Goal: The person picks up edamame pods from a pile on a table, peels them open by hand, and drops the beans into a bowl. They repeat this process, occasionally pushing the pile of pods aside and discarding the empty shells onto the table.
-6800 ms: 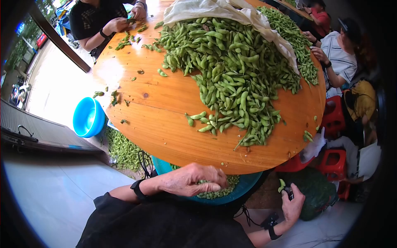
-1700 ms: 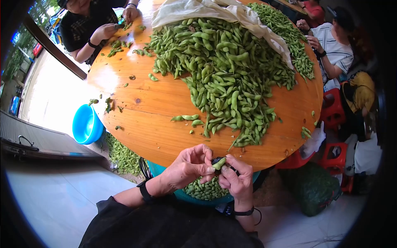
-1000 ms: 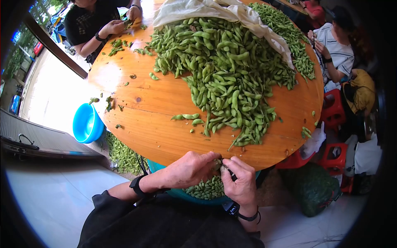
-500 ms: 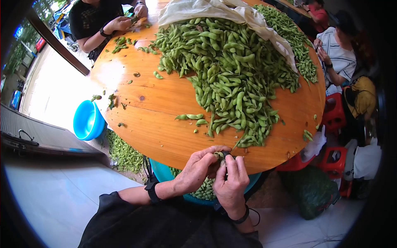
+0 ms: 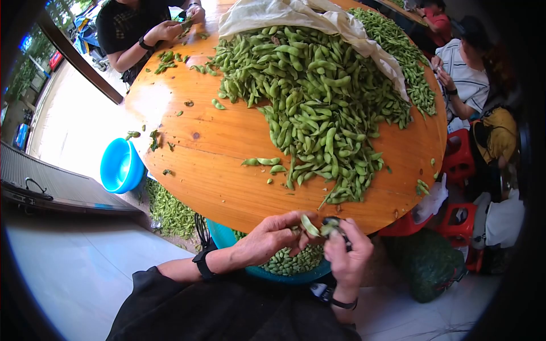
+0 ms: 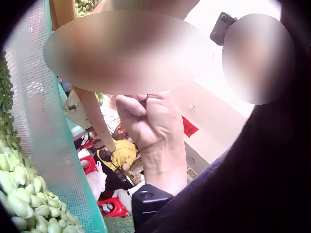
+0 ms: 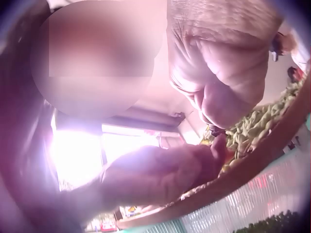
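Observation:
At the table's near edge, my left hand [image 5: 264, 238] pinches a pale green soybean pod [image 5: 310, 225] between thumb and fingertips. Just right of it, my right hand [image 5: 351, 256] grips a small black tool [image 5: 347, 243], with a green piece of pod [image 5: 328, 229] at its tip. Its exact kind I cannot tell. Below both hands stands a teal basin [image 5: 219, 236] with shelled green beans [image 5: 293, 261] in it. In the left wrist view, the mesh wall [image 6: 53, 126] rises beside the beans [image 6: 29, 201]. Blurred patches cover part of both wrist views.
A large heap of pods [image 5: 318, 102] lies on the round wooden table [image 5: 227, 148], partly under a white cloth [image 5: 273, 16]. A blue basin [image 5: 122, 165] stands at left near pods on the floor [image 5: 170, 210]. Red stools [image 5: 458, 221] and a dark green sack [image 5: 432, 264] are at right.
The right hand came in from the far right with the tool to meet the left hand above the basin. In the last half second the hands have parted slightly, the right moving right.

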Demonstrator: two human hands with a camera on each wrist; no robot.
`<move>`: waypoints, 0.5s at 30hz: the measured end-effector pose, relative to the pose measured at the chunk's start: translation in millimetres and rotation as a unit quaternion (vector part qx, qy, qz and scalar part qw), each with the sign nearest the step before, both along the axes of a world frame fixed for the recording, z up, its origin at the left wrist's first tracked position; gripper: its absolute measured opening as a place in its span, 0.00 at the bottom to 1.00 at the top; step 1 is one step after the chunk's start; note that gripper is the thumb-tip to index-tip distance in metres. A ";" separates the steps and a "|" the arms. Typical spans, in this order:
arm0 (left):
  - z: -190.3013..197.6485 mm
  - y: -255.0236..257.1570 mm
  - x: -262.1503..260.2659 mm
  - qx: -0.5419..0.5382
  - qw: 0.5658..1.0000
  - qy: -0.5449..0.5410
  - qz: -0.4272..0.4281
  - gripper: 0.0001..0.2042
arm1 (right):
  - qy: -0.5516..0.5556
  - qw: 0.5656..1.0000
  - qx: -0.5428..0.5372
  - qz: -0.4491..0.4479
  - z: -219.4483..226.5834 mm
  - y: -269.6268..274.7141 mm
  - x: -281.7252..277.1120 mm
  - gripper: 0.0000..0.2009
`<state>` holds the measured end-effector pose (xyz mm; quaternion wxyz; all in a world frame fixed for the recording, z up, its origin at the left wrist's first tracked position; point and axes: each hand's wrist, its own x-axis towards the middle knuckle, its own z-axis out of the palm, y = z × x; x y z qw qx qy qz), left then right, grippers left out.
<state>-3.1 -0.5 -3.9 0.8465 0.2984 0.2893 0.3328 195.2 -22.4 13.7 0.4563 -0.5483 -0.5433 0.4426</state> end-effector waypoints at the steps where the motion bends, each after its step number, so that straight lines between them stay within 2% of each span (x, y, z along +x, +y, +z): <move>1: -2.3 -3.2 -1.4 0.022 1.000 -0.005 -0.008 0.21 | 0.076 0.996 -0.045 -0.002 3.9 -6.4 16.0 0.07; 3: -5.3 -4.9 -4.4 0.042 0.998 -0.011 -0.035 0.19 | 0.133 0.990 -0.041 -0.036 5.5 -21.7 49.0 0.07; 5: -5.6 -3.3 -6.2 0.049 0.997 -0.023 -0.057 0.18 | 0.104 0.991 0.013 -0.081 6.5 -42.2 84.0 0.08; 7: -6.5 -3.0 -7.1 0.056 0.994 -0.035 -0.083 0.17 | 0.058 0.992 -0.013 -0.111 7.6 -59.1 120.7 0.07; 9: -7.3 -2.8 -8.1 0.064 0.994 0.003 -0.086 0.16 | -0.031 0.995 -0.050 -0.076 10.8 -75.2 158.5 0.06; 10: -5.8 -2.6 -10.8 0.064 0.994 0.002 -0.091 0.16 | -0.093 0.988 -0.115 -0.048 17.5 -78.0 174.5 0.07; 11: -2.9 -2.3 -15.1 0.238 0.955 0.055 -0.168 0.14 | -0.093 0.988 -0.115 -0.052 15.1 -80.5 183.7 0.07; 12: -1.2 -1.5 -17.9 0.404 0.877 0.104 -0.237 0.12 | -0.314 0.936 -0.147 -0.055 11.4 -81.3 188.8 0.09; 13: -1.1 -1.0 -18.6 0.404 0.877 0.103 -0.239 0.12 | -0.518 0.836 -0.173 -0.053 5.5 -83.5 191.4 0.11; 14: -1.0 -0.3 -19.2 0.461 0.843 0.135 -0.243 0.11 | -0.528 0.820 -0.176 -0.129 -4.8 -86.5 188.6 0.15; 15: 3.2 2.4 -18.9 0.515 0.805 0.167 -0.244 0.09 | -0.528 0.821 -0.174 -0.130 -5.7 -84.9 184.9 0.15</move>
